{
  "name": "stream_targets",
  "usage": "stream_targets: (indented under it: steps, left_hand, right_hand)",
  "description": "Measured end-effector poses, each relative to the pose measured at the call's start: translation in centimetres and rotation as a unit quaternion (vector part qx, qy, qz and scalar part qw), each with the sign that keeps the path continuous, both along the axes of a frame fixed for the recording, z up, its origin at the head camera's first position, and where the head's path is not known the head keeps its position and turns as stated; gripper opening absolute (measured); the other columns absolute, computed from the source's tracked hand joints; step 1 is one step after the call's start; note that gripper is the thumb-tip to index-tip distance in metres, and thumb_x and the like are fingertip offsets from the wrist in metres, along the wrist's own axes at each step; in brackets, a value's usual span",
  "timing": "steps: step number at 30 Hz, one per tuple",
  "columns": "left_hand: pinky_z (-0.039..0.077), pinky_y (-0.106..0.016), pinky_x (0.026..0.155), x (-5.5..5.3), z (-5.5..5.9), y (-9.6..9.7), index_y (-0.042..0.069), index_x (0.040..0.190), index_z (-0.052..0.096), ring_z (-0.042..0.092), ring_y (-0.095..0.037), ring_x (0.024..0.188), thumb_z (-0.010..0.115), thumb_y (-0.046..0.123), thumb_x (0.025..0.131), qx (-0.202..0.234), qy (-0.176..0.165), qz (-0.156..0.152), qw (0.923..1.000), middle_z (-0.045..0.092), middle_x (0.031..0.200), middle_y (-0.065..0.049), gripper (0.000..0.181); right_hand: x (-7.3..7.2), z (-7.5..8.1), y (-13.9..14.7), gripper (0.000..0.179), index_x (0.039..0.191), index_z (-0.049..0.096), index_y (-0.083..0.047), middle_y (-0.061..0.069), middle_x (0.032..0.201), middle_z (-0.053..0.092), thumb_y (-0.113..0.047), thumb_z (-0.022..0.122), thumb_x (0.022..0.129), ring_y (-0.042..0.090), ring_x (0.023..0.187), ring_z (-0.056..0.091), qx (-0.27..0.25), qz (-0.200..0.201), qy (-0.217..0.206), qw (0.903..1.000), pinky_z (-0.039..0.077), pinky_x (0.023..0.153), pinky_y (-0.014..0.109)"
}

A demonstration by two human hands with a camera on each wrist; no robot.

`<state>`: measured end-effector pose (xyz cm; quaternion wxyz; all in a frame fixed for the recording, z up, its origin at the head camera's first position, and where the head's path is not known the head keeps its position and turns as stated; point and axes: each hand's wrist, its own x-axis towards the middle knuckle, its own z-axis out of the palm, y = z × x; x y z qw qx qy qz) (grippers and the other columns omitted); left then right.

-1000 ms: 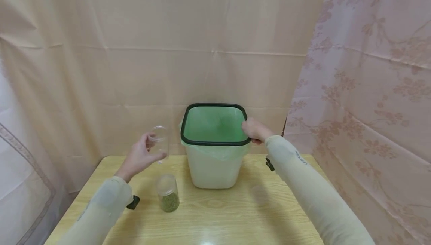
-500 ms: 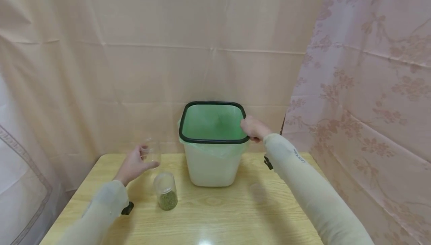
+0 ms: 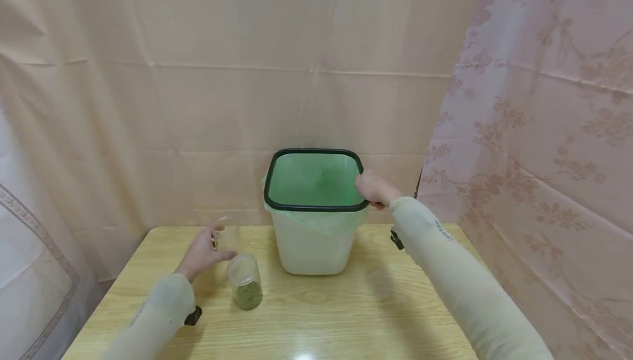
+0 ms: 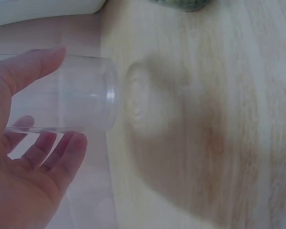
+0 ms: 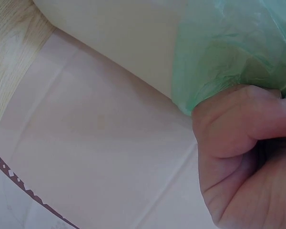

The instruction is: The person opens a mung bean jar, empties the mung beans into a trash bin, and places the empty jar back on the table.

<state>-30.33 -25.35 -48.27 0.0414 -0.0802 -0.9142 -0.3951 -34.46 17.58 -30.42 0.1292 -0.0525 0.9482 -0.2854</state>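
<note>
My left hand holds a clear plastic jar between thumb and fingers at the table's left side. In the left wrist view the see-through jar looks empty, its end close over the wood and a shadow beside it. Just right of this hand stands a second clear jar, its lower part filled with green dried bits. My right hand grips the black rim of a white waste bin. A green bag lines the bin and folds over its edge beside my curled fingers.
A faint clear disc lies on the wooden table right of the bin. A beige curtain hangs behind the table, and a floral pink curtain along the right.
My left hand has lowered the clear jar from above the table's back edge toward the tabletop, near the filled jar. My right hand keeps its grip on the bin's rim.
</note>
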Motion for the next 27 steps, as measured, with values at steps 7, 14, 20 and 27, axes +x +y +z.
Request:
stream_targets:
  steps: [7,14,20,27]
  left_hand:
    - [0.053,-0.053,0.086,0.4,-0.9,0.5,-0.005,0.143,0.043,0.058,-0.039,0.106,0.088,0.021,0.078,0.001,-0.023,0.016,0.9996,0.056,0.128,-0.028,0.083]
    - [0.055,-0.049,0.081,0.8,-1.5,1.0,-0.007,0.139,0.046,0.061,-0.036,0.098,0.083,0.008,0.081,-0.003,-0.031,0.025,0.9992,0.061,0.118,-0.025,0.071]
    - [0.055,-0.044,0.077,0.6,-1.5,1.1,-0.007,0.138,0.047,0.062,-0.034,0.095,0.082,0.008,0.081,-0.006,-0.035,0.029,0.9989,0.061,0.120,-0.026,0.068]
    - [0.056,-0.040,0.073,0.6,-1.6,1.2,-0.008,0.135,0.051,0.065,-0.033,0.094,0.080,0.010,0.084,-0.014,-0.044,0.035,0.9983,0.061,0.122,-0.028,0.061]
  right_hand:
    - [0.0,0.0,0.0,0.046,0.064,0.039,-0.014,-0.003,0.048,0.034,-0.022,0.022,0.106,0.013,0.040,0.034,0.001,-0.005,-0.005,1.0000,0.035,0.038,0.026]
    - [-0.1,0.1,0.0,0.044,0.067,0.041,-0.013,-0.003,0.048,0.034,-0.022,0.021,0.105,0.013,0.040,0.034,0.006,-0.004,-0.005,1.0000,0.035,0.038,0.026]
    - [-0.1,0.2,0.0,0.044,0.067,0.042,-0.012,-0.003,0.047,0.035,-0.021,0.021,0.105,0.013,0.039,0.035,0.005,-0.005,-0.006,1.0000,0.034,0.037,0.026]
    - [-0.1,0.2,0.0,0.041,0.075,0.042,-0.010,-0.003,0.050,0.035,-0.024,0.020,0.106,0.013,0.040,0.035,0.000,-0.011,-0.010,0.9999,0.035,0.038,0.026]
